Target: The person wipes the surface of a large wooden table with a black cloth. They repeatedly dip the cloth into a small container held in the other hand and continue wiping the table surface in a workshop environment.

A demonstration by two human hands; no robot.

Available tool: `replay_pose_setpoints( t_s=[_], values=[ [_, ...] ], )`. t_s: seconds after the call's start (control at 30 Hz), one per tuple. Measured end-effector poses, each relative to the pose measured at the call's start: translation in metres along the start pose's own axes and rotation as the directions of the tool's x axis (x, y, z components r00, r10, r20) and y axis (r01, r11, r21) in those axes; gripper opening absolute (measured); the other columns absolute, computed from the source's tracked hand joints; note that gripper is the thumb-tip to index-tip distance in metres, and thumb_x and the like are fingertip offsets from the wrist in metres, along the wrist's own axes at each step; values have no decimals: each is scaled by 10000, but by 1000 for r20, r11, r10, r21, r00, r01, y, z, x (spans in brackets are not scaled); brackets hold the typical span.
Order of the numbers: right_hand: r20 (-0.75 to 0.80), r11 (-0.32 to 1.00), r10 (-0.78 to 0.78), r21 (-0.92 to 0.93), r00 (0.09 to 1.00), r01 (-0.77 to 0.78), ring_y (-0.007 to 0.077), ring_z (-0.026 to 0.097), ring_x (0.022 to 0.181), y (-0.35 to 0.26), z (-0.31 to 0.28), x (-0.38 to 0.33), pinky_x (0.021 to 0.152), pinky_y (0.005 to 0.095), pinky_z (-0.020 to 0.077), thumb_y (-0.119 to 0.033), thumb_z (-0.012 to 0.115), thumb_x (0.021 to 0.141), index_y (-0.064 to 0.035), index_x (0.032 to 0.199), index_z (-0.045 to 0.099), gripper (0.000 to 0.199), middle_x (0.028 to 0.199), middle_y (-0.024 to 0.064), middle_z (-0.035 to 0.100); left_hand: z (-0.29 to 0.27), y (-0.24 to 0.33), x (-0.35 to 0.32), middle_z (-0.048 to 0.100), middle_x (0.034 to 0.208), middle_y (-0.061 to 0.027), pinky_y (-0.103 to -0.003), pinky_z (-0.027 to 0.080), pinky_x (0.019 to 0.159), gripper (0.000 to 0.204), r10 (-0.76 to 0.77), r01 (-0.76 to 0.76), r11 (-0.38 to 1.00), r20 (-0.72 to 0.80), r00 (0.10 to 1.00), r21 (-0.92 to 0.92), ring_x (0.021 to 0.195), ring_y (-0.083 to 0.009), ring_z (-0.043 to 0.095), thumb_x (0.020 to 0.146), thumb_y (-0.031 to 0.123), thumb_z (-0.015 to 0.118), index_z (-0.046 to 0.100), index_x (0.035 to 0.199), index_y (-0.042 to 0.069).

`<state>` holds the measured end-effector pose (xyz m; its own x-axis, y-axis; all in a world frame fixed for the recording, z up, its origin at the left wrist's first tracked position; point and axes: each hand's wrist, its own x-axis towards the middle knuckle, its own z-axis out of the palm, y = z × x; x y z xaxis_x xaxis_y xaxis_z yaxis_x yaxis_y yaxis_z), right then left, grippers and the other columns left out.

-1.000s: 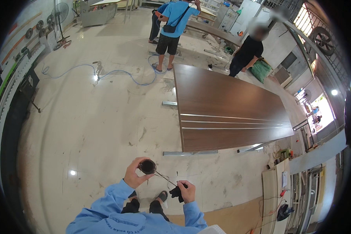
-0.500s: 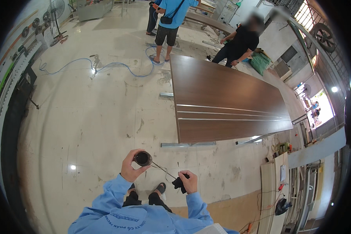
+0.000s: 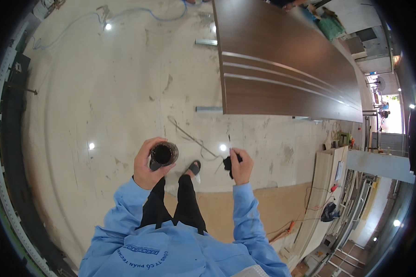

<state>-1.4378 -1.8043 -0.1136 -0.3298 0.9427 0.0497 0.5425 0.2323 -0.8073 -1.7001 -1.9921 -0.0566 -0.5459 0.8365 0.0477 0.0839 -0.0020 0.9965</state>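
Note:
My left hand (image 3: 147, 167) wraps round a clear jar (image 3: 170, 162) with dark, almost black contents. Its open mouth faces up. Between the fingers of my right hand (image 3: 242, 167) is a bunched black cloth (image 3: 227, 165), along with a thin stick (image 3: 229, 142) whose dark tip points away from me. What else that hand may hold is hidden. The two hands are apart, at about the same height. Beyond them is a long brown wood-grain panel (image 3: 282, 99) with thin silvery strips (image 3: 282, 71) running along it.
Metal supports (image 3: 209, 109) show beneath the panel's left edge. A thin rod with a loop (image 3: 189, 137) appears to lie on the pale tiled floor. A blue hose (image 3: 138, 10) crosses the far floor. Pale boards (image 3: 315, 207) and cables stand at right; a dark machine rail (image 3: 11, 115) runs along the left.
The view has tipped downward, and the panel sits higher and closer in it. The people beyond have mostly left view. My right hand is further from the jar; both hands keep their holds.

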Motion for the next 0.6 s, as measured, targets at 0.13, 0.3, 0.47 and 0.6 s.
replay_pose_setpoints(
  t_s=[0.13,0.3,0.47,0.6],
  values=[
    [61,994,-72,-79,996,77,279,691,788,23,24,29,740,343,530,-83,714,906,23,957,728,119,875,166,710,8,-21,1,576,1288,-122,-347,485,1030,649,-38,38,999,-4,999,2,1186,-223,607,741,54,862,563,1316,10],
    [32,991,-120,-58,992,122,275,687,807,22,42,50,755,337,532,-44,699,906,24,971,721,97,898,159,706,17,-39,2,580,1276,-124,-334,510,1000,641,-66,66,998,6,998,-21,1167,-224,622,742,48,861,573,1314,20],
    [1,986,-132,-97,991,132,266,680,813,21,47,65,764,334,531,-57,688,917,18,978,721,102,906,140,706,13,-52,3,584,1271,-126,-343,504,1002,641,-55,55,998,39,998,3,1145,-243,631,739,46,864,577,1312,26],
    [28,977,-130,-166,991,132,192,678,818,25,50,73,768,303,524,-42,690,930,20,993,731,98,893,109,715,7,-55,1,594,1256,-132,-350,503,991,633,-77,76,997,44,996,31,1118,-253,638,731,41,863,587,1300,25]
  ],
)
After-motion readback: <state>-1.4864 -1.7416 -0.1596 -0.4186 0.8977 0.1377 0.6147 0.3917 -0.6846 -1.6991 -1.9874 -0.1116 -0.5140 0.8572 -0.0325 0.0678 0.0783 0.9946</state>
